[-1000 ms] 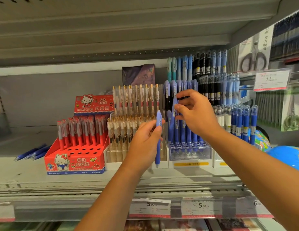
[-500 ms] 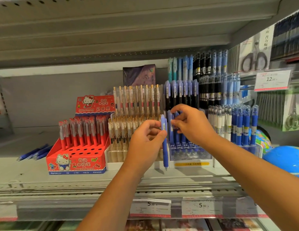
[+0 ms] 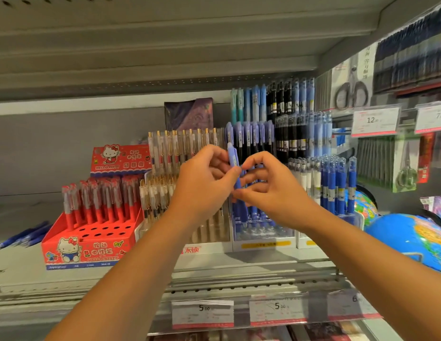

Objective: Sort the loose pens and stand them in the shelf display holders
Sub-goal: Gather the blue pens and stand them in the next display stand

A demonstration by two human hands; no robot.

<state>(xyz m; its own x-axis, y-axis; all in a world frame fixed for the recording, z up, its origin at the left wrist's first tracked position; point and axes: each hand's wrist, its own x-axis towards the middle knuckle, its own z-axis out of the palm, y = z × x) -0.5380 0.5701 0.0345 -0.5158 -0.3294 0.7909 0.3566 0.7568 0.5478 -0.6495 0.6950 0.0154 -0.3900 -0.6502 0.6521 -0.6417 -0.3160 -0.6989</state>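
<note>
Stationery shop aisle, I reckon.
Price tags point(image 3: 202, 313) on shelf edge point(image 3: 29, 306) below the pen point(image 3: 233, 157) I grip; hanging tags point(image 3: 374, 120) w/ packaged scissors point(image 3: 352, 92) up-right of it; pen display boxes point(image 3: 91, 232) left & behind.

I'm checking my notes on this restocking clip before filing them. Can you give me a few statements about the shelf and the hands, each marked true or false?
1. The left hand and the right hand both hold one blue pen. True.
2. Every hole in the red holder is filled. False: its front rows of holes are empty, and the red pens stand only at the back.
3. Loose blue pens lie on the shelf to the left of the red holder. True.
4. The globe sits at the left end of the shelf. False: it is on the right side.
</note>
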